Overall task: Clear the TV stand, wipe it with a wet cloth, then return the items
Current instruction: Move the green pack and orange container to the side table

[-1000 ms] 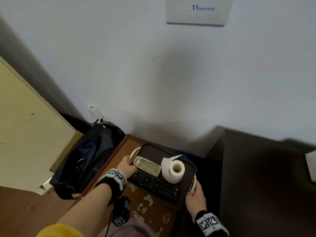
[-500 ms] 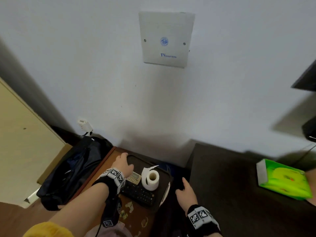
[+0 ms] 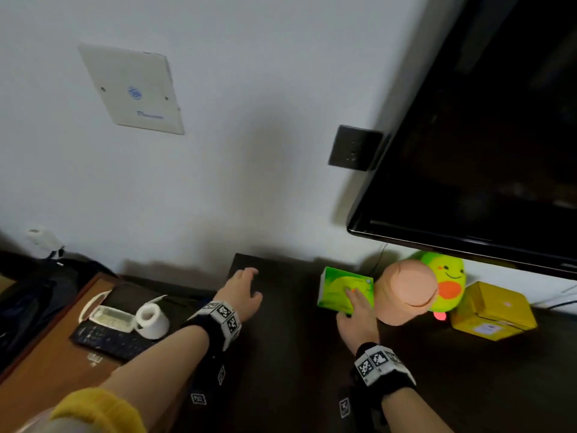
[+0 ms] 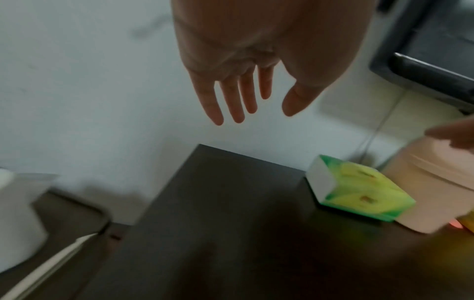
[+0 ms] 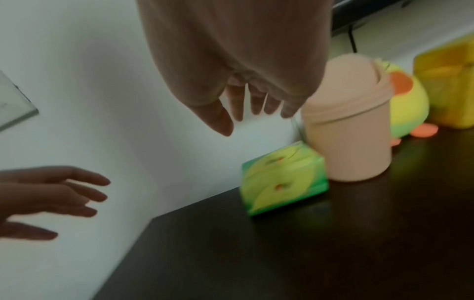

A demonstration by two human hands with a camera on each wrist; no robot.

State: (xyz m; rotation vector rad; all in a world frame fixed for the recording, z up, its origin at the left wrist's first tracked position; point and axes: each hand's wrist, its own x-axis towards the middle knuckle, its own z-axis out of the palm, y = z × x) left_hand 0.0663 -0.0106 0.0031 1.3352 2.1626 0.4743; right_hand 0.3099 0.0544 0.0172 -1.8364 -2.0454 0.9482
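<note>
Tissue pack lies on the dark TV stand just beneath your right hand, whose grip is slack and empty. Your left hand, fingers spread, hovers well apart. Beside the stand, a tray carries a paper roll, a calculator and a remote.

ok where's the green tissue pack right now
In the head view the green tissue pack lies on the dark TV stand by the wall, against the left of the peach lidded bin, with the right hand above it.

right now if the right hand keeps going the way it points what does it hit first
Probably the green tissue pack: the right hand reaches open towards it, the pink bin just beyond; whether they touch is unclear.
</note>
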